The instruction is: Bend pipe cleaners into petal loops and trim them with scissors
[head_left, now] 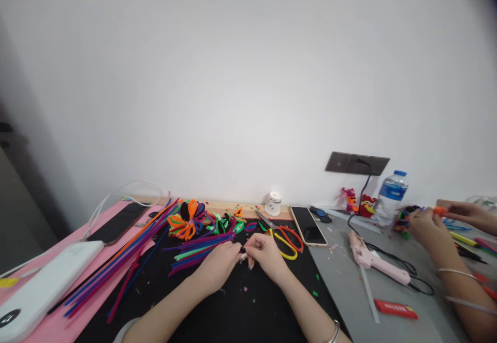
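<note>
Over the black mat (pixel 256 312), my left hand (pixel 222 263) and my right hand (pixel 267 256) meet, their fingertips pinched together. Between them is a small black piece (pixel 243 250), perhaps a bit of pipe cleaner, mostly covered by the fingers. A bundle of cut purple, blue and green pipe cleaners (pixel 194 257) lies just left of my left hand. Beyond it are looped pipe-cleaner flowers (pixel 189 221) in orange, black and green. Behind my right hand rest scissors (pixel 289 239) with red and yellow handles.
Long pipe cleaners (pixel 120 265) cross the pink sheet at left, near a white power bank (pixel 50 294) and a phone (pixel 116 222). At right are another phone (pixel 309 225), a pink glue gun (pixel 378 265), a water bottle (pixel 391 195) and a co-worker's hands (pixel 427 229). A paper cup (pixel 273 204) stands behind.
</note>
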Demonstrator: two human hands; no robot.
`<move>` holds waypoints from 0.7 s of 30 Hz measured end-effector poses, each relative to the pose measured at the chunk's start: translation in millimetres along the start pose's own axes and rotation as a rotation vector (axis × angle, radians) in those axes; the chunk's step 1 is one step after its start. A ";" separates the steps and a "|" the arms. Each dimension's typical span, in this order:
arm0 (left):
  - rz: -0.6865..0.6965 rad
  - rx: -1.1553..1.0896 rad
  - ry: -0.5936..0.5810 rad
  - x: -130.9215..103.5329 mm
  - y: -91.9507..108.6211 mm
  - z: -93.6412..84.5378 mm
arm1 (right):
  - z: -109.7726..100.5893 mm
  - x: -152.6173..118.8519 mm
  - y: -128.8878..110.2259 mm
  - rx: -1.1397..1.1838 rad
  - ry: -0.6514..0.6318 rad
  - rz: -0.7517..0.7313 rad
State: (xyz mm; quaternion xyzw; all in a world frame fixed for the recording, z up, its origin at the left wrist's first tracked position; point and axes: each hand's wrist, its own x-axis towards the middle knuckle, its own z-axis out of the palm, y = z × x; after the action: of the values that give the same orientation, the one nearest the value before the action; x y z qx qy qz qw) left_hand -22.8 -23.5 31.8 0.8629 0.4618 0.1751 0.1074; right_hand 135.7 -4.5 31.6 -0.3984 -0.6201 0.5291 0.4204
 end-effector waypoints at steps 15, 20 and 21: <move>-0.009 0.106 -0.001 -3.6 8.9 0.1 | 4.3 -4.8 -1.5 -0.287 0.005 -0.026; -0.009 0.070 0.021 -2.6 8.0 3.7 | 3.8 -0.4 4.6 -0.294 0.017 0.016; -0.006 0.048 0.027 -2.8 7.6 4.0 | 3.2 0.1 5.8 -0.284 0.004 0.026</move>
State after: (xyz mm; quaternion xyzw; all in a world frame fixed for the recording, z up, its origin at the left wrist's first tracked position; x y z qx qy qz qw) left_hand -16.9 -30.1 30.2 0.8614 0.4698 0.1751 0.0808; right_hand 132.9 -4.7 25.6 -0.4630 -0.6827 0.4406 0.3540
